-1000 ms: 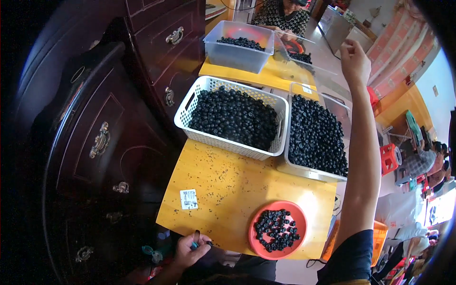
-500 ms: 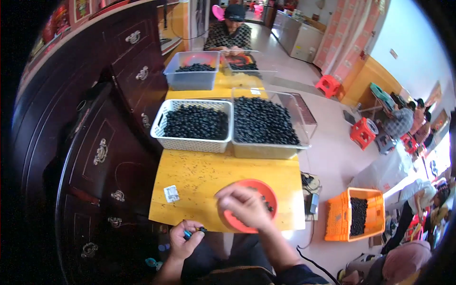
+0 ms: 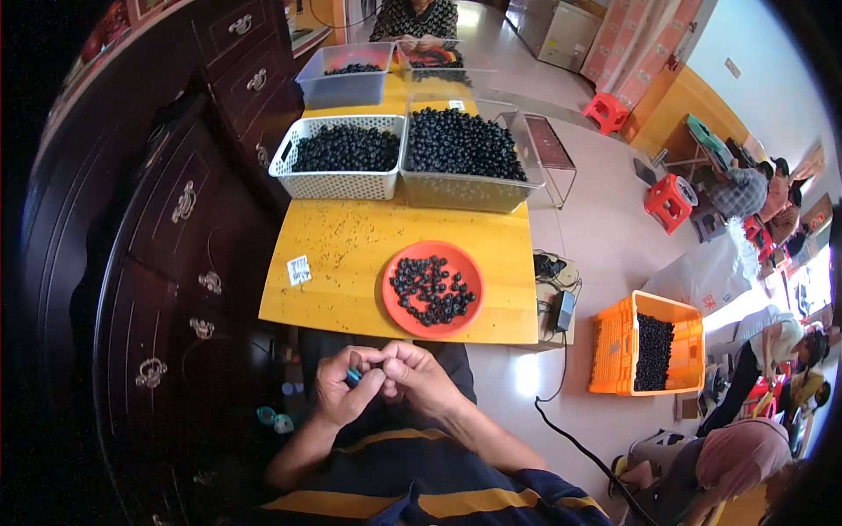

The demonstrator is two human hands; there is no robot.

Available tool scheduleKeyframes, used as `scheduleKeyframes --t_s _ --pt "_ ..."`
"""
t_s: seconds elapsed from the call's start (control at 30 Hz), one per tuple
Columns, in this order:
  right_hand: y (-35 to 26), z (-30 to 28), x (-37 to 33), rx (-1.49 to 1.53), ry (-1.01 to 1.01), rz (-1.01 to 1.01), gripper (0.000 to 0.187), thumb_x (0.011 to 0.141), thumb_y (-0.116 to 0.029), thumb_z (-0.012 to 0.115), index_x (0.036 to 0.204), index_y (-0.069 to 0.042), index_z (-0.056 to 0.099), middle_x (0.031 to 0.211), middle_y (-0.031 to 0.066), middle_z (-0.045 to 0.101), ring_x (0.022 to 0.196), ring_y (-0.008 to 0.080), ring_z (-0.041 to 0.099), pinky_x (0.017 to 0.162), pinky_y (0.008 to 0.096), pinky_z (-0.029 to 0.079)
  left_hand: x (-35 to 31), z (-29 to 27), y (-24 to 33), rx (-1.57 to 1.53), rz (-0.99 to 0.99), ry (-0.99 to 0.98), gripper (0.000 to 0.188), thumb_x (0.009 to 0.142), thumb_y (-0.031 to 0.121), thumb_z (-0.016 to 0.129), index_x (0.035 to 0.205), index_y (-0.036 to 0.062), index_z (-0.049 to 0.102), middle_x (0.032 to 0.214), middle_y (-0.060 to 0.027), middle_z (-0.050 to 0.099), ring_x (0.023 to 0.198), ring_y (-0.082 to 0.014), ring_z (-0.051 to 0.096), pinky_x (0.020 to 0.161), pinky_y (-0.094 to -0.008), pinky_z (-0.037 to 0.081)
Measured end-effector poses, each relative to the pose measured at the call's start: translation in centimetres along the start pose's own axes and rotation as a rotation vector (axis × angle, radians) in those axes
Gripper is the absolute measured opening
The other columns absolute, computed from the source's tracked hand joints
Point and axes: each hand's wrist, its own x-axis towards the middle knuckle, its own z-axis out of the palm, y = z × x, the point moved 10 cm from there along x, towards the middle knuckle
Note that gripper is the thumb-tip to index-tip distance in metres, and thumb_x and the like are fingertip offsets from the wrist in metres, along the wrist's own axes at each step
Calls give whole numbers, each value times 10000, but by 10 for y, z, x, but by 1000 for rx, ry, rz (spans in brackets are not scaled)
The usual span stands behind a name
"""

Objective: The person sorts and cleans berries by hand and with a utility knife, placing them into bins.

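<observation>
My left hand is closed on a small blue tool; only a bit of it shows between the fingers, and its working end is hidden. Against it, in front of my lap, my right hand is pinched, its fingertips meeting those of the left. What the right fingertips hold is too small and covered to make out. Just beyond both hands, a red plate rests at the table's near edge. Small shiny dark round pieces lie scattered in it.
A white basket and a clear bin, both full of dark pieces, stand across the yellow table. Behind them is another bin; a person sits at the far end. Dark drawers line the left. An orange crate stands on the floor.
My right hand has left the red plate and come back to meet my left hand. The plate is now uncovered. The view has tilted downward.
</observation>
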Motion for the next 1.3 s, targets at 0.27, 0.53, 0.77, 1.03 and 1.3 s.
scheduleKeyframes --t_s 0.27,0.53,0.77,1.03,1.3 --pt "-6 6 -5 -28 11 -95 199 982 -274 674 996 -80 631 809 -28 615 701 58 562 664 223 468 -4 -1 45 136 271 100 151 839 -39 723 975 17 687 687 -87 662 570 -151 626 534 -271 470" --pt "-23 -5 -3 -44 75 -116 225 999 -274 648 1045 -55 622 833 -2 644 706 69 595 676 227 500 11 1 41 198 301 94 182 803 -3 773 914 47 638 687 -82 658 550 -165 616 508 -276 457" --pt "-26 -11 -11 -141 97 -67 235 997 -316 647 942 -94 596 770 -37 582 678 44 524 624 202 435 27 14 32 252 199 -116 217 839 170 803 912 33 651 735 -76 672 596 -167 661 525 -291 498" --pt "5 -11 -22 32 39 -35 226 1001 -324 639 927 -117 586 741 -44 571 659 51 526 612 208 439 0 22 43 298 311 -127 181 851 132 786 955 22 688 707 -92 651 592 -197 643 539 -296 484" --pt "28 13 -30 496 -6 -15 226 985 -333 652 1056 -129 586 711 -35 511 642 102 487 595 265 402 -28 19 70 403 626 12 225 801 34 792 1005 43 698 656 -78 621 521 -217 609 486 -314 455"
